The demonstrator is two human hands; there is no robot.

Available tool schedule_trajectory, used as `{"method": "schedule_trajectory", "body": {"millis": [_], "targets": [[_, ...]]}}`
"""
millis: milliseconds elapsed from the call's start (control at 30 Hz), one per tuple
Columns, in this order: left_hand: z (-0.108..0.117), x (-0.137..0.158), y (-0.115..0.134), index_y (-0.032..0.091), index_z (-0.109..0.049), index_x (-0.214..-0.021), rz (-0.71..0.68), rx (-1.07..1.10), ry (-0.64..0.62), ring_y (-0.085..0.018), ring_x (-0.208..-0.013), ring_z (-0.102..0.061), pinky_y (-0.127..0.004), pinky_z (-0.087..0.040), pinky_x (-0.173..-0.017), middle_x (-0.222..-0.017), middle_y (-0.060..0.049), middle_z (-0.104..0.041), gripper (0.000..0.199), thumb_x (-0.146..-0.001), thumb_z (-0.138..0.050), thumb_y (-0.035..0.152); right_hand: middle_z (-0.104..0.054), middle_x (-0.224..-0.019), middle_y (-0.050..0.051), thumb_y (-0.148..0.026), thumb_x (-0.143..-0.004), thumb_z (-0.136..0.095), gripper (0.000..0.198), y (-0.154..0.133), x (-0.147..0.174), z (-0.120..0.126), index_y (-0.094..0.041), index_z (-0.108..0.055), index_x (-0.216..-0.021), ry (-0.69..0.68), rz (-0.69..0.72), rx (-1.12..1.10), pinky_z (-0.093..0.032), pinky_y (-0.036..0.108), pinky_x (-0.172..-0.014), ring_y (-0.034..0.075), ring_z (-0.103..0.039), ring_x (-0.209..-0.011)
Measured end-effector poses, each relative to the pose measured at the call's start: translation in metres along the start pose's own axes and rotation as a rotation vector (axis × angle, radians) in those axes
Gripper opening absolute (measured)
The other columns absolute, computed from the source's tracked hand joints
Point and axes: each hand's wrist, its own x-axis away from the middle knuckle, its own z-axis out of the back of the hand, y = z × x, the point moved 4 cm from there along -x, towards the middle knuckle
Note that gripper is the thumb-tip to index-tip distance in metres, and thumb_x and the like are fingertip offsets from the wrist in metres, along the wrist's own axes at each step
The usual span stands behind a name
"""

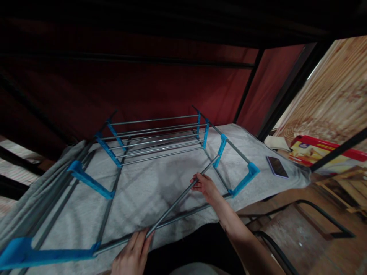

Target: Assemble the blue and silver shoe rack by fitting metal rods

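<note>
A partly built rack lies on grey bedding, made of thin metal tubes with blue plastic brackets [93,183]. Slanting across its near part is one loose-looking metal tube [177,202]. My right hand [205,186] pinches this tube along its upper half, and the tube's far end meets or overlaps a blue bracket [220,151] on the right side. At the bottom, my left hand [130,252] has its fingers closed around the tube's near end, by the front crossbar [183,216]. Several crossbars [155,138] span the far part of the rack.
A phone [276,167] lies on the bedding [143,191] to the right. Dark bed-frame posts [286,91] and a red curtain [160,84] enclose the back. A red and yellow box [323,151] and a metal-framed chair [304,225] stand off to the right.
</note>
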Motion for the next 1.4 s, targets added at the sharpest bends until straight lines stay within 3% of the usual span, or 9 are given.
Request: {"method": "schedule_trajectory", "body": {"millis": [167,367,800,1400], "targets": [[0.022,-0.054,0.03,0.022,-0.07,-0.111,-0.041,-0.017,0.159,-0.014,-0.072,-0.071,-0.022,-0.051,-0.059,-0.094,-0.003,-0.076,0.038,-0.105,-0.033,0.03,-0.073,-0.078,0.005,-0.049,-0.08,-0.076,0.032,-0.034,-0.015,-0.016,-0.019,-0.066,-0.086,-0.039,0.092,0.003,-0.058,0.032,-0.066,0.016,-0.068,-0.066],[0.025,-0.09,0.025,0.018,-0.069,-0.108,0.007,-0.044,0.208,-0.017,-0.069,-0.07,-0.027,-0.047,-0.061,-0.082,-0.003,-0.073,0.039,-0.105,-0.038,0.041,-0.074,-0.08,0.006,-0.041,-0.081,-0.073,0.024,-0.059,-0.024,-0.022,-0.019,-0.068,-0.085,-0.035,0.125,-0.018,-0.058,0.03,-0.066,0.016,-0.068,-0.068],[0.021,-0.133,-0.003,0.018,-0.07,-0.109,0.028,-0.133,0.128,-0.022,-0.078,-0.067,-0.033,-0.046,-0.074,-0.087,-0.007,-0.073,0.042,-0.104,-0.034,0.04,-0.076,-0.087,0.005,-0.033,-0.078,-0.074,0.017,-0.069,-0.043,-0.026,-0.02,-0.068,-0.088,-0.102,0.107,-0.018,-0.057,0.031,-0.077,0.015,-0.07,-0.072],[0.033,-0.164,-0.021,0.016,-0.07,-0.107,-0.027,-0.159,0.251,-0.024,-0.078,-0.064,-0.035,-0.043,-0.075,-0.086,-0.007,-0.072,0.039,-0.103,-0.037,0.038,-0.077,-0.09,0.005,-0.029,-0.077,-0.076,0.015,-0.079,-0.05,-0.035,-0.019,-0.07,-0.087,-0.137,0.076,-0.081,-0.057,0.032,-0.08,0.018,-0.072,-0.083]]}}
